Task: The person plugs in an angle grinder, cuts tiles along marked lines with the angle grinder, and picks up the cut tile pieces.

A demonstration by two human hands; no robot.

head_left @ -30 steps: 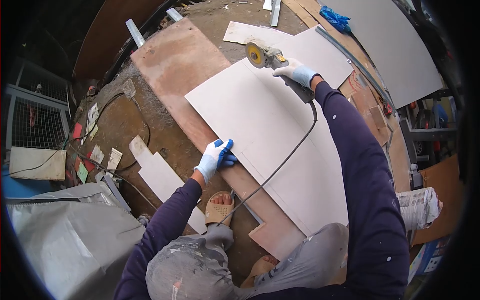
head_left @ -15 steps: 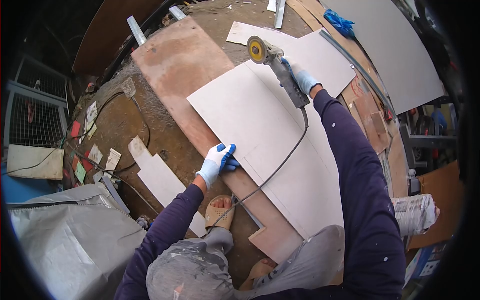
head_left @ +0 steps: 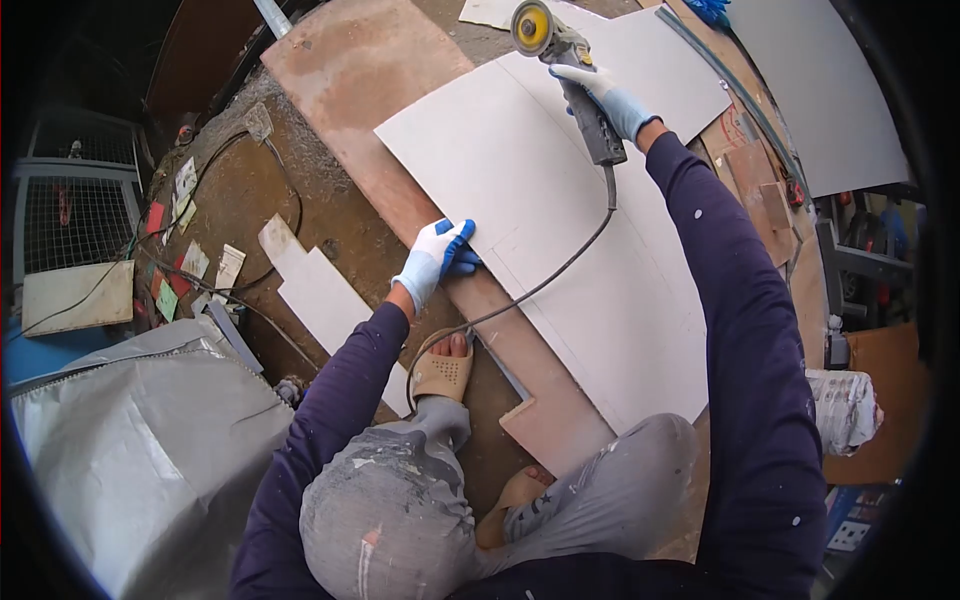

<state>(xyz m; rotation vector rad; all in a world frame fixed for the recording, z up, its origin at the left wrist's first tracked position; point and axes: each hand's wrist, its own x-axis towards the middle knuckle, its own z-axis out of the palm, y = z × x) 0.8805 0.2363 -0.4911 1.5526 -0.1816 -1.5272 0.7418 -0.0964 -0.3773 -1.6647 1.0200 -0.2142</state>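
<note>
While R hand [head_left: 608,98] wraps round the grinder [head_left: 597,130] over the far end of the white board [head_left: 590,260], L hand [head_left: 436,255] sits at its left edge, thumb & fingers apart, can't tell if pinching; brown plank [head_left: 398,192] pokes out underneath, left side.

Grey cover [head_left: 150,450] lay lower left, mesh panel [head_left: 82,225] beyond it. White wrapped bundle [head_left: 842,412] sat far right, beside brown board [head_left: 888,375].
</note>
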